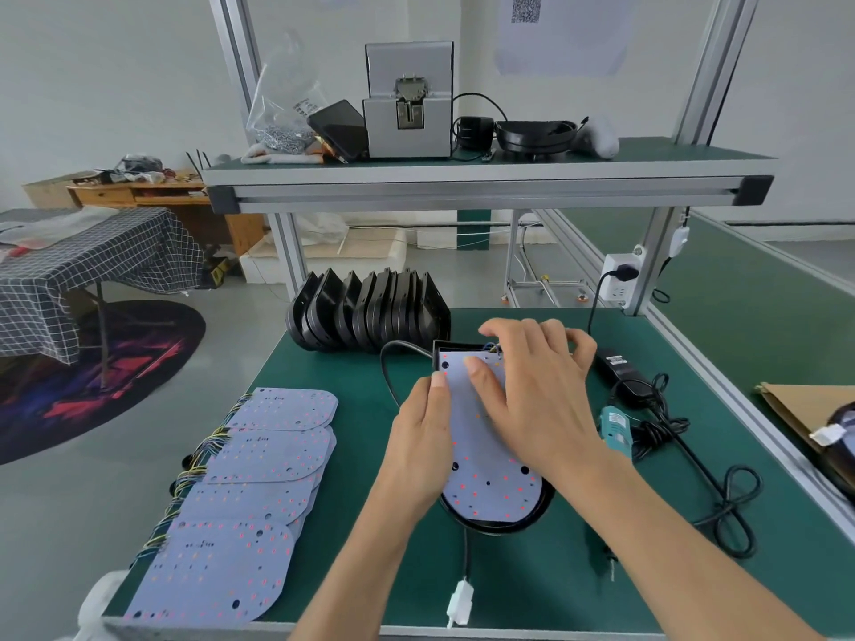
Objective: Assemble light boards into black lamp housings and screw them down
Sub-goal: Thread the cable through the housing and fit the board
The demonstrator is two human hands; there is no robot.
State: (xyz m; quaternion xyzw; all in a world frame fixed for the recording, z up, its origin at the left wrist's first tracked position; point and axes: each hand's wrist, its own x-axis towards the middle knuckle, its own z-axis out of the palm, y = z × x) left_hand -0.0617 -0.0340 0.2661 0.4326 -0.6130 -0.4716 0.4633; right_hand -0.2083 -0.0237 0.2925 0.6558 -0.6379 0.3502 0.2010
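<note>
A pale light board [490, 490] with red and orange dots lies inside a black lamp housing [499, 527] in the middle of the green table. My left hand [423, 437] rests flat along the board's left edge, thumb on the board. My right hand [536, 386] presses on the board's upper part, its fingers curled over the far edge where yellow wires show. A black cable [393, 358] leaves the housing at the top left. A white connector [460, 606] hangs from a wire near the front edge.
Several spare light boards [259, 474] with yellow wires lie overlapped at the left. Several black housings [370, 312] stand in a row behind. A teal electric screwdriver [615, 432], its power adapter [617, 365] and tangled cord [731, 501] lie to the right. A screw feeder [409, 104] sits on the shelf.
</note>
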